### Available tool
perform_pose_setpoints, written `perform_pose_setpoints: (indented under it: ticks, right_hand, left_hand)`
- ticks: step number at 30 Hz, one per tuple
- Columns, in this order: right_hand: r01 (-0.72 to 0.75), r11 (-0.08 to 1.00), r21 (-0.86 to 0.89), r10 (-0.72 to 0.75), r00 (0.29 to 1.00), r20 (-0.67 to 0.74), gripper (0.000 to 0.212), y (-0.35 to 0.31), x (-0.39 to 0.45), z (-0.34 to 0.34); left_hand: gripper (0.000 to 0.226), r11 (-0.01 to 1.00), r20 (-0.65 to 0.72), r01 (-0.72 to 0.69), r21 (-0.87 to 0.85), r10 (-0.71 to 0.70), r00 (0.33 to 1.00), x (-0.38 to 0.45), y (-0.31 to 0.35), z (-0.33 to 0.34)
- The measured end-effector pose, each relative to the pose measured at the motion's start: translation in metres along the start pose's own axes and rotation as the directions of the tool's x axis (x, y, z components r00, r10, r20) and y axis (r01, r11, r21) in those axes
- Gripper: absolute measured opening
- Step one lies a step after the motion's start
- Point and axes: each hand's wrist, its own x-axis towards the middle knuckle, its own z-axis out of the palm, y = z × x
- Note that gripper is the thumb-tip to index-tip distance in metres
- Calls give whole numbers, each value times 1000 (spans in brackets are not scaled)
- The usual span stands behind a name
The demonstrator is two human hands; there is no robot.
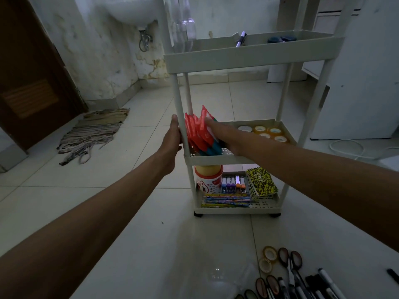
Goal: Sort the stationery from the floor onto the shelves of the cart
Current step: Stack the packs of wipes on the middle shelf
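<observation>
A three-shelf cart (248,59) stands in the centre of the frame on pale floor tiles (133,190), with bare tile open to its left and in front of it. The left hand (172,140) wraps its fingers round the cart's front-left post at middle-shelf height. The right hand (212,126) reaches into the middle shelf and rests against a bunch of red packets (199,132) standing upright at the shelf's left end — whether it grips them or only presses I cannot tell, since the fingertips sit behind the packets. Tape rolls (266,131) lie at the same shelf's right end. On the bottom shelf are a jar (208,180), pencils (226,199) and a speckled notebook (262,182). At the lower right, scissors (290,262), markers (319,283) and two more tape rolls (267,258) lie on the floor, the frame edge cutting some off. The top shelf's contents are mostly hidden by its wall.
</observation>
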Motion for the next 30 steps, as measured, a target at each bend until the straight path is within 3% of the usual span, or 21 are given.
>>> perform_pose_setpoints:
  ticks: [2,5,11,16,19,23,24,27,30]
  right_hand:
    - [10,1000,-12,-10,1000,-22,43,-2,-3,4]
    - [17,1000,-2,-18,999,-50,66,3,5,10]
    - [-40,997,-70,22,970,-240,57,1,25,1]
    - [29,949,-315,-126,948,-293,61,-4,32,7]
    - [40,962,-269,-125,944,-304,63,-8,41,7]
    - [-13,990,-141,-31,953,-302,78,-5,60,5]
    - [-25,995,-94,-5,954,-300,84,-2,66,3]
    - [-39,997,-63,17,948,-319,75,13,88,0]
    - [-37,999,-5,34,952,-303,89,28,121,-3]
  left_hand:
    - [74,1000,-17,-22,-2,22,1000,0,6,4]
    - [71,998,-4,-51,-40,51,999,0,5,4]
    - [70,995,62,-89,-54,92,994,0,-4,-5]
    - [71,988,113,-135,-78,143,983,-1,-14,-15]
    - [56,987,162,-160,-9,159,974,-4,-15,-15]
    - [92,978,190,-167,124,142,971,0,-27,-18]
    - [91,970,190,-183,160,151,970,1,-31,-19]
    - [82,947,153,-237,215,207,966,1,-38,-16]
    - [73,946,104,-259,195,243,965,6,-43,-14]
